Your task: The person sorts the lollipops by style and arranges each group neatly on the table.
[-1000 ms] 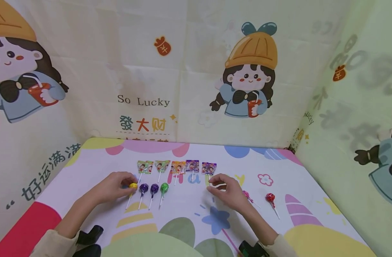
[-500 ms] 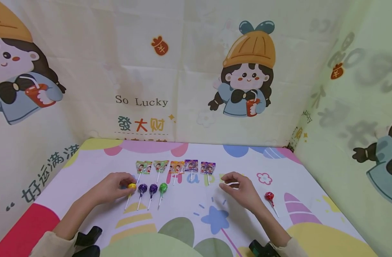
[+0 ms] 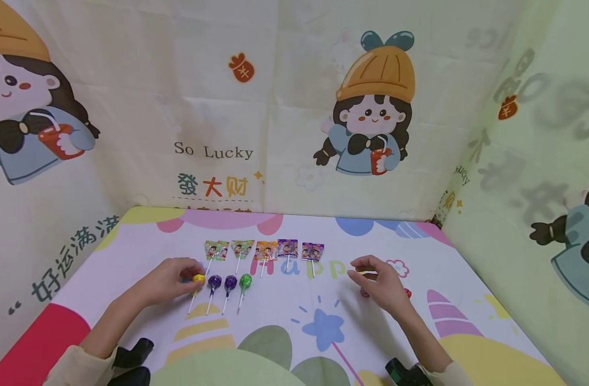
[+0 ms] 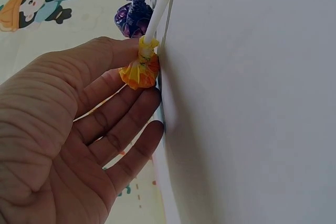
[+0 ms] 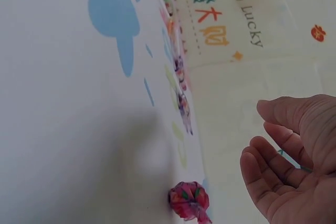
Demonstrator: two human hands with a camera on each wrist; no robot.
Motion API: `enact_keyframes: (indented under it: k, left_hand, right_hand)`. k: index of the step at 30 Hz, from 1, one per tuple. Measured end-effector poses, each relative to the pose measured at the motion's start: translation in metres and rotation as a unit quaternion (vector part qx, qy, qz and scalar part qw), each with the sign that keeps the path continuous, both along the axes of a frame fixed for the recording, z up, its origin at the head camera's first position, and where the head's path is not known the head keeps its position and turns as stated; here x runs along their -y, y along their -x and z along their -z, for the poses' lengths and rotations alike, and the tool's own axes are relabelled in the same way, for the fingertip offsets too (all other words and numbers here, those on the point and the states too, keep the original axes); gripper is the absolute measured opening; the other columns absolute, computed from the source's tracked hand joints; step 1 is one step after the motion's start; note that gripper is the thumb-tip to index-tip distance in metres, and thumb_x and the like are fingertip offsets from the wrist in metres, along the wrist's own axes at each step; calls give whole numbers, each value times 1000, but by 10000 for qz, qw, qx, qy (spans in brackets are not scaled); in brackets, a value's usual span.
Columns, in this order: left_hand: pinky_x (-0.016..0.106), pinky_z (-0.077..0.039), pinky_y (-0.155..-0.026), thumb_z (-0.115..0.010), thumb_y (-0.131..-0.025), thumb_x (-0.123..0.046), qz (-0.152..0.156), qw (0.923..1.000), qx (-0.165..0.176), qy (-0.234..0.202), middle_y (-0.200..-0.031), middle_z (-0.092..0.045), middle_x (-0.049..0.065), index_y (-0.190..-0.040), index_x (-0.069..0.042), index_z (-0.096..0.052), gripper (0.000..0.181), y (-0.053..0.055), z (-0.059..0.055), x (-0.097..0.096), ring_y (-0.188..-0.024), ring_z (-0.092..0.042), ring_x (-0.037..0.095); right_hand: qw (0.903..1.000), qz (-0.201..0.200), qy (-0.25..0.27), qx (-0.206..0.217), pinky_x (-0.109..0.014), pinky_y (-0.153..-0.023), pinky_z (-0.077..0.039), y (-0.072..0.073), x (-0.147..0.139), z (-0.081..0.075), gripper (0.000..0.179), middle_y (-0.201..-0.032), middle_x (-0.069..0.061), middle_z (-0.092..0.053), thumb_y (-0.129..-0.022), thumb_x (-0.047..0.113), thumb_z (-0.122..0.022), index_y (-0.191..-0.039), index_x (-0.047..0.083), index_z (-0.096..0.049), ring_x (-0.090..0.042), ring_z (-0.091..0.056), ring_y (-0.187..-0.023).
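Observation:
At the left of the table, my left hand (image 3: 170,281) pinches a yellow-wrapped lollipop (image 3: 198,279) between thumb and fingers. In the left wrist view, that lollipop's wrapped head (image 4: 139,71) lies against the thumb, its white stick pointing away. Beside it in a row lie two purple lollipops (image 3: 214,282) (image 3: 230,283) and a green lollipop (image 3: 245,281). My right hand (image 3: 380,284), fingers loosely bent and holding nothing, hovers at the right over a pink lollipop (image 3: 364,292), partly hidden. In the right wrist view, the pink lollipop (image 5: 189,201) lies apart from the fingers. Behind that hand a red lollipop (image 3: 408,293) just shows.
Farther back lies a row of flat-packed lollipops with green (image 3: 216,250), orange (image 3: 266,250) and purple (image 3: 288,247) wrappers. A printed cloth covers the table (image 3: 275,300). Cloth walls (image 3: 294,107) close off the back and both sides.
My right hand has moved right, away from the purple flat-packed lollipop, and now partly covers the pink and red lollipops. The left hand stays on the yellow lollipop.

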State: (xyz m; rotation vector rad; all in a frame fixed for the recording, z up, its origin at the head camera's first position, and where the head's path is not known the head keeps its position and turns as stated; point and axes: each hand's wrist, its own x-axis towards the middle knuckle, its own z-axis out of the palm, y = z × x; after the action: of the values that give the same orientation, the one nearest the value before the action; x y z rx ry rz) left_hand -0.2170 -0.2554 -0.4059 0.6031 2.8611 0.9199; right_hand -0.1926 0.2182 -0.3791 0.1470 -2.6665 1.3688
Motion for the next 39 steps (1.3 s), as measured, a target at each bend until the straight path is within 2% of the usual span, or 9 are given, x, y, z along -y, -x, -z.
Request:
enact_keyframes:
  k: [2, 5, 9, 11, 13, 17, 24, 34, 39]
  left_hand:
    - [35, -59, -82, -82, -86, -18, -4, 10000, -8, 1, -94, -68, -6, -103, -11, -73, 20, 0, 0, 0, -86, -60, 12]
    - [34, -58, -81, -82, -86, -18, -13, 10000, 5, -14, -92, -68, -7, -102, -12, -73, 20, 1, 1, 0, -85, -60, 12]
    - [34, -58, -81, -83, -86, -18, -23, 10000, 38, -34, -92, -68, -7, -102, -12, -73, 20, 1, 1, 0, -85, -59, 13]
    - [35, -58, -81, -83, -86, -18, -34, 10000, 28, -19, -93, -68, -7, -102, -12, -73, 20, 1, 1, 0, -85, -60, 12]
    - [35, -58, -81, -83, -86, -18, -33, 10000, 11, -5, -93, -68, -7, -102, -12, -73, 20, 1, 2, 0, -85, -60, 12]
    - [34, -58, -81, -82, -86, -18, -33, 10000, 0, 7, -93, -68, -7, -103, -12, -73, 20, 2, 2, 1, -85, -60, 12]
    - [35, -58, -82, -82, -86, -17, -46, 10000, 37, -27, -93, -68, -6, -102, -12, -73, 19, 3, 4, 0, -85, -60, 12]
    - [37, -58, -83, -83, -86, -18, -64, 10000, 50, 8, -93, -68, -6, -102, -12, -73, 20, 3, 3, 1, -86, -60, 13]
    - [38, -58, -84, -82, -86, -18, -38, 10000, 36, -7, -94, -68, -6, -102, -12, -72, 20, 3, 3, 0, -86, -61, 13]
  right_hand:
    - [9999, 3, -39, -101, -26, -90, -56, 1, -3, 1, 26, -106, -7, -71, -91, 18, -79, -111, 3, -71, -21, -69, -101]
    - [9999, 17, -40, -154, -24, -90, -56, 1, -7, 4, 25, -106, -7, -71, -91, 17, -79, -110, 2, -71, -20, -68, -100]
    - [9999, 112, -25, -22, -23, -73, -57, -1, -13, 7, 27, -107, -10, -70, -91, 18, -79, -111, 3, -70, -24, -69, -100]
    - [9998, 176, -65, 14, -23, -71, -57, -1, -16, 8, 27, -106, -10, -70, -91, 18, -79, -111, 3, -70, -25, -70, -99]
    - [9997, 212, -121, 7, -23, -73, -58, 0, -18, 11, 25, -106, -10, -70, -90, 17, -79, -109, 4, -71, -25, -70, -99]
    - [9992, 246, -295, -96, -20, -88, -55, 1, -24, 15, 23, -105, -8, -71, -91, 15, -79, -109, 3, -71, -21, -67, -101]
    - [9987, 305, -404, 65, -16, -86, -54, -2, -30, 20, 21, -103, -8, -71, -90, 11, -79, -107, 2, -70, -20, -66, -98]
    - [9988, 203, -345, 292, -33, -90, -59, -4, -32, 27, 27, -103, -9, -72, -86, 10, -82, -108, 1, -71, -20, -67, -96]
    - [9981, 153, -436, 407, -33, -90, -59, -5, -32, 30, 25, -101, -6, -73, -86, 10, -82, -107, 3, -71, -19, -68, -95]
